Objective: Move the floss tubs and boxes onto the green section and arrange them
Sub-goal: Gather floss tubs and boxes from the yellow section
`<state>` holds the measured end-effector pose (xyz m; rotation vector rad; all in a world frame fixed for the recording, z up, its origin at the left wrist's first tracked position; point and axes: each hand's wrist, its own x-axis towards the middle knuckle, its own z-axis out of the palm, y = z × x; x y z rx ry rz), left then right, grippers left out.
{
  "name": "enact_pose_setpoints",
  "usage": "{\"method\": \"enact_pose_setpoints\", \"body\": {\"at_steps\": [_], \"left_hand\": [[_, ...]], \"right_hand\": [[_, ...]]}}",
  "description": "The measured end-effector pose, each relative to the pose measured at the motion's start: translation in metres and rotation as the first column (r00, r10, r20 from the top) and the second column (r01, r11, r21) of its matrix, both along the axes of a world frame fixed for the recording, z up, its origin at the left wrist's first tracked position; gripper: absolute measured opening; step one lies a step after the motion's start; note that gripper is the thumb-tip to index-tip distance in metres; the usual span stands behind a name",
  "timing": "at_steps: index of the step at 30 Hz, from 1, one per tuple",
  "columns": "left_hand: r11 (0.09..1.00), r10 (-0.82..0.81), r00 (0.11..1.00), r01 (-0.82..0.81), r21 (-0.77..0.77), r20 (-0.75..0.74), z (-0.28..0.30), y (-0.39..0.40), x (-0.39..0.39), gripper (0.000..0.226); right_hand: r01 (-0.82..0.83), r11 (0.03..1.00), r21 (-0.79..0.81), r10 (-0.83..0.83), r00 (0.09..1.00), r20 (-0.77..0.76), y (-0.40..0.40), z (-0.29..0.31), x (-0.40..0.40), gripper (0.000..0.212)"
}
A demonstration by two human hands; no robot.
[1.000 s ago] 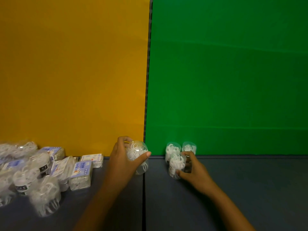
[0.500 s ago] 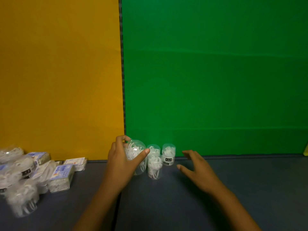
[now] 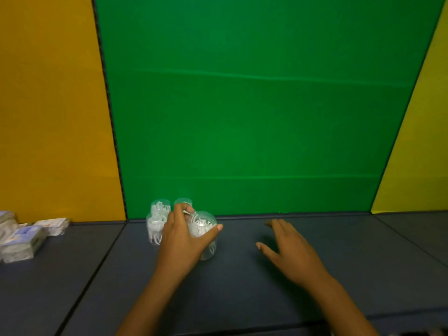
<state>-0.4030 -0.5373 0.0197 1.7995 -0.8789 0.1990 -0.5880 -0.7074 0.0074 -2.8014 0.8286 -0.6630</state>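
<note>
Shifted right, left hand grips clear floss-filled tub.

The left hand curls its fingers and thumb in a grip, while the right hand hovers, fingers spread.

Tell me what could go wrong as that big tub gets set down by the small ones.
The left hand grips the large clear floss tub close beside three small floss tubs; lowering it could topple them. The right hand hovers open, so it steadies nothing.
</note>
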Motion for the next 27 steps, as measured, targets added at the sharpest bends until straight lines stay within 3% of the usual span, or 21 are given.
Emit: {"method": "enact_pose_setpoints", "body": {"at_steps": [6,14,27], "left_hand": [[0.998,-0.003,0.999,0.005,0.058,-0.039,-0.009,-0.038,-0.017,0.07],[0.985,0.041,0.998,-0.032,0.17,-0.047,-0.022,-0.117,0.008,0.07],[0.967,0.11,0.986,-0.077,0.242,-0.123,-0.045,-0.193,0.037,0.079]], "right_hand": [[-0.008,0.999,0.05,0.007,1.0,0.006,-0.032,-0.008,-0.021,0.055],[-0.036,0.99,0.14,0.033,0.999,0.026,-0.078,-0.014,0.007,0.05],[-0.033,0.997,0.066,0.034,0.999,-0.004,-0.13,-0.019,0.054,0.052]]}}
